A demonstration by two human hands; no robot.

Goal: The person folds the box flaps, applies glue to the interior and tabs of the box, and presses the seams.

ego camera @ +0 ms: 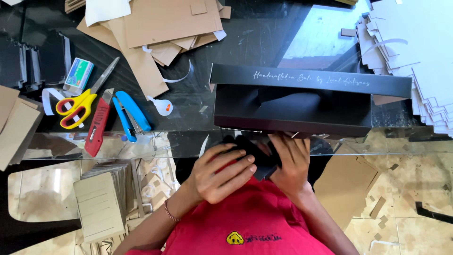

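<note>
Both hands curl toward each other; left hand (222,172) and right hand (291,163) grip a black card flap (258,158) below the black box (292,108).

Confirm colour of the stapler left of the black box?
Blue, the stapler lying between the red utility knife and the black box; the head view shows it.

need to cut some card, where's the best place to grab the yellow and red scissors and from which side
Take the scissors by the yellow and red finger loops, coming in from the left end. The loops lie flat and open on the glass table, pointing left toward the card stacks, while the metal blades angle up to the right beside the staple box. The red utility knife lies close on the right.
</note>
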